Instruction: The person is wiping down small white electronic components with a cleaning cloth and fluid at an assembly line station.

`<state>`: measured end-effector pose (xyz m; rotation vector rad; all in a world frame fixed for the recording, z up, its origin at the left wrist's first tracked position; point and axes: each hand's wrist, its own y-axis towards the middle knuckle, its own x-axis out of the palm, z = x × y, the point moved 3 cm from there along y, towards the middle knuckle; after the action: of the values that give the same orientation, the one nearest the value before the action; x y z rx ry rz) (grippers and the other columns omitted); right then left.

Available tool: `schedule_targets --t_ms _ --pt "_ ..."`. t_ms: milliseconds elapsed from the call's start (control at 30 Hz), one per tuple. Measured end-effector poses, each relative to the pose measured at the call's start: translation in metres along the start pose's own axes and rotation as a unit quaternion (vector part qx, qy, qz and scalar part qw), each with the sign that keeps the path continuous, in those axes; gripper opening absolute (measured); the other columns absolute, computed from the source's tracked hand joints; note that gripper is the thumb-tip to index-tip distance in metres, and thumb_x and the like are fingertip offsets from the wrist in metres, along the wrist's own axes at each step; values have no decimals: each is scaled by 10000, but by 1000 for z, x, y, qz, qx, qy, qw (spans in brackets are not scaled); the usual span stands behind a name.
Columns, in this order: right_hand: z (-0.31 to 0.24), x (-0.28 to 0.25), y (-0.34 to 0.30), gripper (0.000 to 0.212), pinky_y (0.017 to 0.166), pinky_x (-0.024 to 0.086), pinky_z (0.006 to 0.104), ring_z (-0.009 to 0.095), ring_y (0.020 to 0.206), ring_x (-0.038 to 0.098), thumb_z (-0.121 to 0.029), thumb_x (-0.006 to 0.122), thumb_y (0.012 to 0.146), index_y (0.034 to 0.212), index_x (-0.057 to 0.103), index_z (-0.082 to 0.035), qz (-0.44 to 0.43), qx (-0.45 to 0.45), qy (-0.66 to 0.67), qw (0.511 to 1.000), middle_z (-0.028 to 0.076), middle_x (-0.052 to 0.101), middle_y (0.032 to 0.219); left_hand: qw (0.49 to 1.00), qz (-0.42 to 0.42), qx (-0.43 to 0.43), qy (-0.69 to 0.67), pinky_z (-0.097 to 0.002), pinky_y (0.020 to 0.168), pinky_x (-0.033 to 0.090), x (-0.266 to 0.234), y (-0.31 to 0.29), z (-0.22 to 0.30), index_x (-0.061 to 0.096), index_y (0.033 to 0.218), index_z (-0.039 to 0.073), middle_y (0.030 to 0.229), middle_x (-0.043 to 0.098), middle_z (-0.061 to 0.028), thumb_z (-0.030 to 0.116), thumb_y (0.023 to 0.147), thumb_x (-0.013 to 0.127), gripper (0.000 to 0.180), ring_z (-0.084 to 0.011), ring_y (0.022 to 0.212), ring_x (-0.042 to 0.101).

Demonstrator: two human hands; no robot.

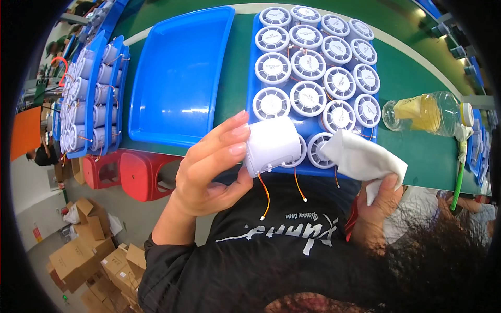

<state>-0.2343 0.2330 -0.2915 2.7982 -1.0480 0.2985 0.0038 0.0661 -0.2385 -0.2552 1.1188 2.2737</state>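
My left hand [211, 169] is wrapped round a white cylindrical housing [275, 143], tilted on its side above the near edge of a blue tray. Thin red and yellow wires with a small white connector [262, 216] hang from the housing. In my right hand [380, 206] is a white cloth [368, 156], bunched at the fingers and spread toward the housing without touching it. Rows of similar white housings [308, 99] with spoked round tops fill the blue tray [252, 78] in front of me. The cloth partly covers one at the near row.
An empty-looking blue tray [175, 78] lies left of the full one on the green table [237, 57]. Stacked blue trays of housings [94, 99] stand farther left. A clear bottle with yellow liquid [430, 113] lies at right. Red stools [143, 175] and cardboard boxes [83, 255] are below.
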Motion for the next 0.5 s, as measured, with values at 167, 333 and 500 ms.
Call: schedule_targets --t_ms 167,333,500 --pt "7 -13 -5 485 991 463 445 284 1092 609 -364 550 964 1264 498 14 -24 56 151 987 148 629 1174 1000 -12 17 21 -506 957 513 2 0 -1 525 1173 44 1231 556 -177 -166 617 687 616 -438 1143 585" --pt "6 -3 -17 491 903 518 410 284 1027 632 -341 574 957 1257 473 34 -150 245 131 949 202 624 1137 999 -22 26 35 -486 920 536 5 2 -2 524 1142 65 1204 550 -164 -152 611 705 601 -428 1108 606" --pt "-2 19 -15 582 856 474 311 197 966 631 -469 531 957 1174 578 69 -243 275 90 926 136 669 1055 997 -55 22 45 -487 932 531 3 2 -3 483 1172 88 1228 516 -164 -94 637 749 625 -431 1152 573"
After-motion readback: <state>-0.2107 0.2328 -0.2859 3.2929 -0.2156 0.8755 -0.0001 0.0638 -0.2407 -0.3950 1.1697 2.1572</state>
